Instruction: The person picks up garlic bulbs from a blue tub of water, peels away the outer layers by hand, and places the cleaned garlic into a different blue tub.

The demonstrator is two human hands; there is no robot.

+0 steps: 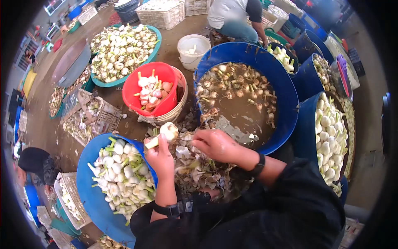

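My left hand [161,159] grips a garlic bulb [169,131] by its cut green stem, its root end turned up and away from me. To its right, my right hand [217,145] is closed with the fingers curled in; whatever they may hold is hidden. Both hands are above a heap of dry garlic skins [199,166]. Close to my left wrist, a blue basin [93,199] is filled with peeled white garlic bulbs [120,174]. Beyond my right hand stands a large blue tub [288,99] of murky water with unpeeled garlic bulbs [224,85] floating in it.
Ahead is a red bucket [132,89] of garlic inside a pale bucket [182,97]. A white bucket [192,62] stands behind it. Peeled bulbs fill another blue tub [304,124] at right. A crouching person [234,18] works at the back. A plastic crate [110,118] lies left.
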